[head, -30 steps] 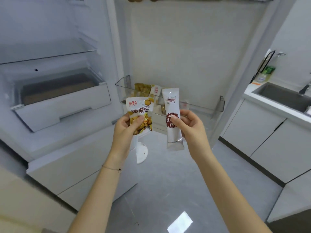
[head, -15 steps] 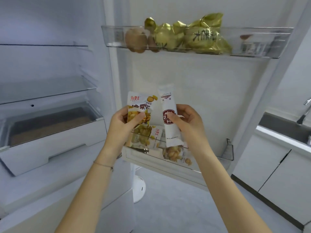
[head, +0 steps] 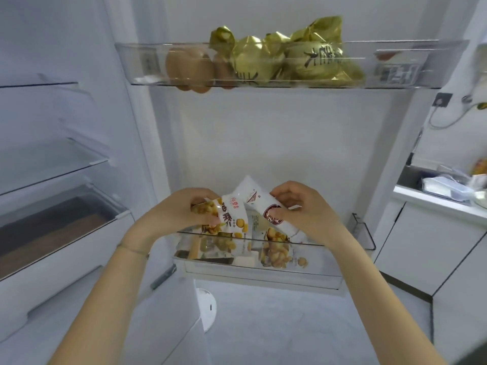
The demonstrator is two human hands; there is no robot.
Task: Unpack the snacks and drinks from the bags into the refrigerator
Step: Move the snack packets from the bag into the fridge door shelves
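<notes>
White stick pack (head: 266,206), maroon emblem; gold foil bags (head: 287,54).

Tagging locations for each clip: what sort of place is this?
Probably a home kitchen: an open refrigerator with snack packets in its lower door bin, white base cabinets, and a countertop on the right.

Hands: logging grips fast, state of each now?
Left hand: holding the nut snack packet.
Right hand: holding the white stick packet.

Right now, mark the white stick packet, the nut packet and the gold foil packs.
white stick packet (head: 257,199), head view, on its white upper body
nut packet (head: 232,217), head view, on its printed front
gold foil packs (head: 319,59), head view, on the rightmost pack
</notes>
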